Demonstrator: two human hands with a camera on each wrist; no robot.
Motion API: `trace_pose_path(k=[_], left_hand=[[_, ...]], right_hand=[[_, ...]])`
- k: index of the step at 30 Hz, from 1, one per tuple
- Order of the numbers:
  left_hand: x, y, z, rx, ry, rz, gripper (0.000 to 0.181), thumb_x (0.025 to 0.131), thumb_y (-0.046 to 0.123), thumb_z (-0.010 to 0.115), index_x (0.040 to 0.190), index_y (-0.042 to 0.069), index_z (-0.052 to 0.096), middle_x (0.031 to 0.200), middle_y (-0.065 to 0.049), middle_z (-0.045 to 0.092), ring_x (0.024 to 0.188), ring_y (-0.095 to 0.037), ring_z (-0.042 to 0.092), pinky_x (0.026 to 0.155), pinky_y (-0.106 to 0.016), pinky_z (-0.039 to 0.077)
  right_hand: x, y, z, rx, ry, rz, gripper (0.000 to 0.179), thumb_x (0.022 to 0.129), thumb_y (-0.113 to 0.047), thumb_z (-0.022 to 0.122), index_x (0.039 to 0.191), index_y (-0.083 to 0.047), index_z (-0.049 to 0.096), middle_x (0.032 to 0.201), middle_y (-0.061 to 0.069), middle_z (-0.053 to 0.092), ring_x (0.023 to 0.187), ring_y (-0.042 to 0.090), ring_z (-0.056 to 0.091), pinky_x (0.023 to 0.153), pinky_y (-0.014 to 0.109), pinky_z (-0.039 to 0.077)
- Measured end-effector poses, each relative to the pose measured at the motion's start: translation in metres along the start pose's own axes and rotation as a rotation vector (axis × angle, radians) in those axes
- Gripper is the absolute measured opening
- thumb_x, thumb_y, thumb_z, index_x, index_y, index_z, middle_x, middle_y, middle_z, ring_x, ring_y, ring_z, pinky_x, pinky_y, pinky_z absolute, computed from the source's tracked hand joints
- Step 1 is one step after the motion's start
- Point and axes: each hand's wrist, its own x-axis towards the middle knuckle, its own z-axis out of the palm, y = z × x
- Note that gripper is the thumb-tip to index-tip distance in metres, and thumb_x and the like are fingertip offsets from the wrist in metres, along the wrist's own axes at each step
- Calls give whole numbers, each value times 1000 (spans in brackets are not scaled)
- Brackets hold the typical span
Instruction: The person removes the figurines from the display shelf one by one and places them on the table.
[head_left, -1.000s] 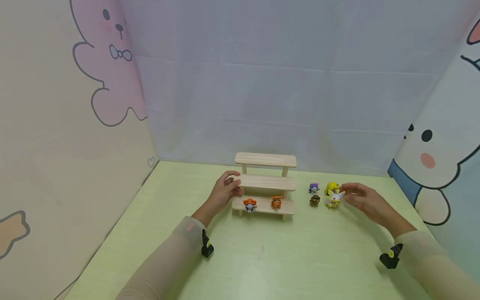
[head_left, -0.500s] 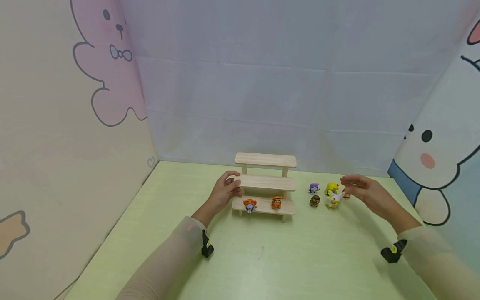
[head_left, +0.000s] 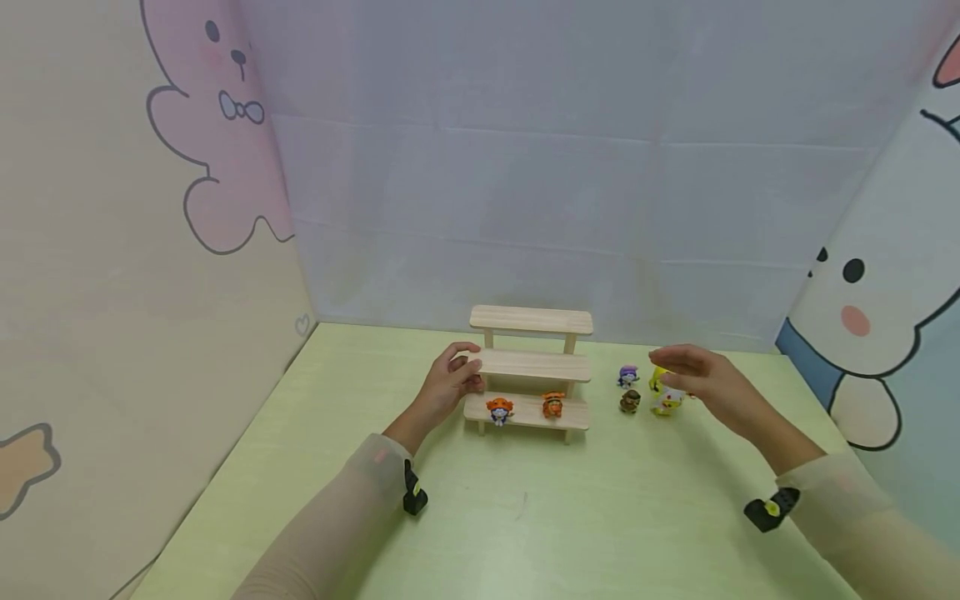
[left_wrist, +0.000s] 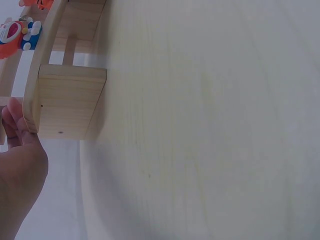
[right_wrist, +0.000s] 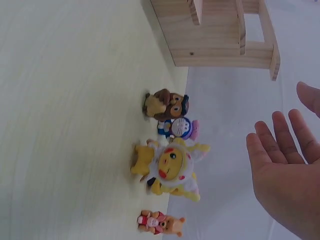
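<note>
My left hand (head_left: 441, 385) grips the left end of the middle board of a three-step wooden display shelf (head_left: 534, 365). On its lowest board stand an orange-hooded blue-and-white figurine (head_left: 499, 410) and an orange tiger figurine (head_left: 552, 405). My right hand (head_left: 714, 390) hovers with bare, relaxed fingers above the figurines on the right. In the right wrist view these are a yellow figurine in a white hood (right_wrist: 171, 164), a brown owl figurine (right_wrist: 167, 103), a cat figurine with a purple hat (right_wrist: 179, 128) and a small bear figurine (right_wrist: 161, 222). Another yellow figurine (head_left: 656, 380) is partly hidden by the hand.
The pale green table (head_left: 525, 525) extends in front of the shelf. A light cloth backdrop (head_left: 465, 167) hangs close behind. Side panels carry a pink bear (head_left: 217, 125) and a white cartoon animal (head_left: 885, 275).
My right hand has lifted from beside the yellow figurines, uncovering the small bear briefly, then shifted left above them. My left hand keeps its grip on the shelf.
</note>
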Motion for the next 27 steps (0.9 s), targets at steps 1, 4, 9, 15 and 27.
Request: trace_pose_path(k=[1,4,9,15,27], left_hand=[[0,0,0,-1,1,0,31,106,8,59,136,4,52,86,-4,52,77,-18,63,73,-28,61],[0,0,1,0,2,0,31,105,8,60,135,4,52,86,-4,52,77,-18,63,73,-28,61],[0,0,1,0,6,-3,31,105,8,60,136,4,52,86,-4,52,77,-18,63,73,-28,61],[0,0,1,3,8,-6,33,106,8,59,137,4,52,87,-4,52,78,-19,63,73,-28,61],[0,1,0,-8,-5,-16,31,105,8,60,136,7,54,87,-4,52,77,-18,64,73,-29,61]], right_hand=[[0,-1,4,9,-5,-6,52,105,-22,64,147,2,46,132,-17,58,118,-6,57,97,18,50],[2,-5,16,36,-17,-28,52,104,-22,66,145,3,48,133,-14,60,120,-6,58,96,14,51],[3,-10,30,31,-35,-17,49,103,-22,67,145,0,51,142,5,59,121,-4,58,97,14,50],[2,-9,45,49,-57,-13,50,102,-23,69,145,-2,52,149,20,53,128,6,59,98,16,50],[3,-5,70,120,-91,-35,47,100,-17,70,141,1,55,146,26,53,128,10,61,98,19,52]])
